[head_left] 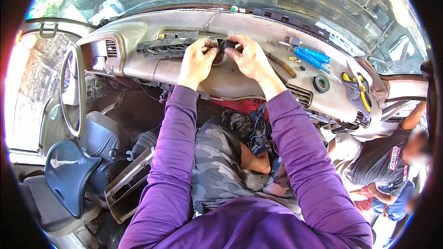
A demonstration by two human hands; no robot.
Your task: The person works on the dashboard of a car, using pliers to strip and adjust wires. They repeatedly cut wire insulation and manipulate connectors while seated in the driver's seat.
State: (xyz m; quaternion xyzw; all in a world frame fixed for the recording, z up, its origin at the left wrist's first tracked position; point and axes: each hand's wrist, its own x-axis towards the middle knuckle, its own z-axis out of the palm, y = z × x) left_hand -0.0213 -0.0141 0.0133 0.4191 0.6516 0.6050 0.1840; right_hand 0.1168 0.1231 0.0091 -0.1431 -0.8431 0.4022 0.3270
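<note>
Pinching a black part (226, 44) above the dashboard (168, 71), both hands (198, 60) (253, 60) nearly touch, while a nearby dark shirt (374, 161) bears lettering (393, 157).

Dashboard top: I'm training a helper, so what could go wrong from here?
The small gold-coloured pieces lie loose on the dashboard and could get knocked off. The tape roll, near the front edge, might slide down. The exposed wires beside the left hand could snag.

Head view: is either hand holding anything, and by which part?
The right hand pinches a small black piece by its right end; whether the left hand holds anything cannot be told.
</note>
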